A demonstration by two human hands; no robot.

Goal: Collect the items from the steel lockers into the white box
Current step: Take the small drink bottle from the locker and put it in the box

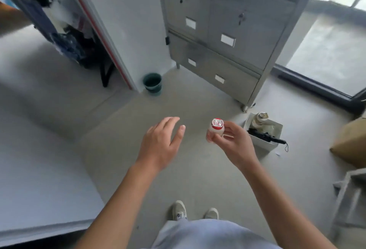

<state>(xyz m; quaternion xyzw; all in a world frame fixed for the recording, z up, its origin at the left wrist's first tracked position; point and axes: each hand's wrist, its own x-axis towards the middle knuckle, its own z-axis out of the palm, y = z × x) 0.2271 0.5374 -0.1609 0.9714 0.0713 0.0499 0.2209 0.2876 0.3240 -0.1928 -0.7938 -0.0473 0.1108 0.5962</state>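
Observation:
My right hand (231, 141) holds a small white bottle (214, 130) with a red foil lid, upright, in front of me above the floor. My left hand (162, 141) hangs open beside it, fingers relaxed, holding nothing. The white box (266, 144) stands on the floor to the right of the bottle; it holds a black folded umbrella (265, 137) and a pale bundle (261, 120). The steel lockers (223, 33) stand behind, all visible doors closed, with white labels on them.
A dark green bucket (152, 83) sits by the white wall corner left of the lockers. A grey table edge (39, 199) runs along my left. A brown cardboard box (350, 141) and a metal frame (348, 195) stand at the right. A rack of dark clothes (69, 46) is at the back left.

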